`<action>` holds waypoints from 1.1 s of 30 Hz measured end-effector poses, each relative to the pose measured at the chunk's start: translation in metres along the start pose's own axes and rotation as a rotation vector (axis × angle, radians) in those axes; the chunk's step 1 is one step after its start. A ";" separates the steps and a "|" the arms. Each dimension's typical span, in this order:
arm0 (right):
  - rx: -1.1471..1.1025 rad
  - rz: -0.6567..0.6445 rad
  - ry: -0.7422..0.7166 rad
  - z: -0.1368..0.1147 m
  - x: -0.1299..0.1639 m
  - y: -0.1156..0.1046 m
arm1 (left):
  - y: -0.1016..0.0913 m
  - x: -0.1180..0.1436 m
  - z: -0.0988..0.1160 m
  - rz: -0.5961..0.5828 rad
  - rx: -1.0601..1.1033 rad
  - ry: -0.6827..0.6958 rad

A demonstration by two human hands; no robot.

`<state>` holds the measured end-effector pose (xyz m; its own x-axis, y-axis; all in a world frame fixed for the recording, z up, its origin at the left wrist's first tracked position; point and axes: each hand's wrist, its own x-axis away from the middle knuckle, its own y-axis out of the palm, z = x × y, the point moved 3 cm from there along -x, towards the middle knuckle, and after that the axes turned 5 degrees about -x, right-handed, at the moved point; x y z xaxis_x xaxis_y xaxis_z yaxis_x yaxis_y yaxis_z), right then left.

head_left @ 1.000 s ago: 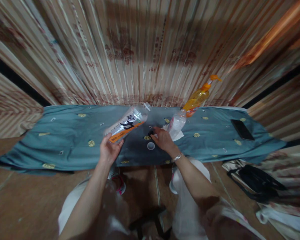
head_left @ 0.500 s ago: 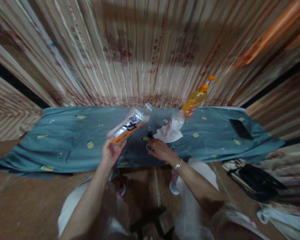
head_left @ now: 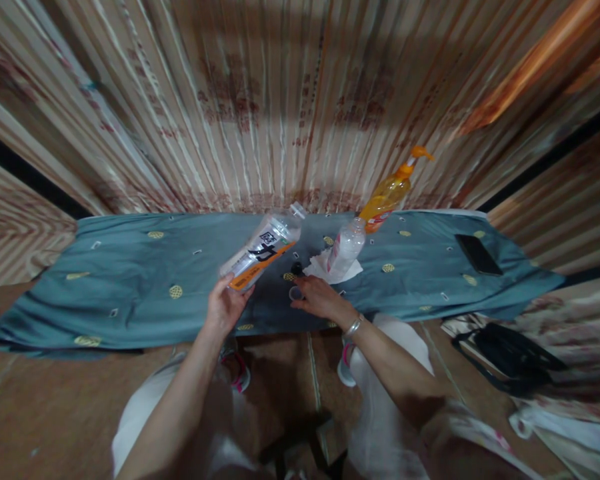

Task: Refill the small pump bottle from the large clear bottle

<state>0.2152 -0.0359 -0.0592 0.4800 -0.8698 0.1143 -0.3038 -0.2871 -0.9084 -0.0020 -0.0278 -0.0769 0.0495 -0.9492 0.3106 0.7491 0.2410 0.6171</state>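
My left hand [head_left: 227, 301] is wrapped round the lower end of a clear plastic bottle [head_left: 263, 250] with a silver and orange label. That bottle is tilted, its uncapped-looking neck up to the right. On the cloth, a small pale round cap [head_left: 295, 293] lies between the spread thumb and fingers of my right hand [head_left: 320, 298]; whether they touch it I cannot tell. Just beyond those fingers is a small dark object [head_left: 297, 268]. A second clear bottle [head_left: 349, 248] stands on a white tissue [head_left: 314, 267], right of my right hand.
An orange pump bottle [head_left: 386, 200] stands behind the second bottle. A dark phone [head_left: 479, 254] lies at the right on the teal patterned cloth [head_left: 130, 280]. Pleated curtains [head_left: 280, 100] hang round the table. A black bag [head_left: 507, 353] sits low at the right.
The whole view has shifted slightly. My right fingers have spread a little more around the cap, which stays in place on the cloth. My left hand still holds the tilted bottle.
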 end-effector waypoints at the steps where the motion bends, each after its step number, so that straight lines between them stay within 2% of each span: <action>1: -0.004 0.009 0.008 0.001 0.000 0.000 | 0.000 -0.001 -0.001 0.003 -0.007 -0.007; 6: -0.034 0.138 0.090 0.010 -0.001 -0.007 | 0.002 -0.005 -0.009 -0.008 -0.038 -0.045; 11: -0.018 0.278 0.113 0.013 -0.008 -0.015 | 0.013 -0.006 -0.015 -0.043 -0.057 -0.054; 17: 0.087 0.174 0.113 0.012 -0.027 -0.009 | 0.028 -0.006 -0.018 -0.066 -0.078 -0.019; 22: 0.098 0.177 0.121 0.011 -0.035 -0.011 | 0.029 -0.008 -0.023 -0.060 -0.125 0.016; 28: 0.084 0.253 0.097 -0.001 -0.009 -0.030 | 0.033 -0.017 -0.027 -0.046 -0.207 0.115; 33: -0.026 0.544 0.036 -0.010 0.033 -0.075 | 0.030 -0.031 -0.030 0.006 -0.347 0.209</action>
<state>0.2457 -0.0467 0.0166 0.2200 -0.9086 -0.3551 -0.5210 0.1983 -0.8302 0.0388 0.0031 -0.0893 0.1608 -0.9774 0.1376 0.9253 0.1978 0.3236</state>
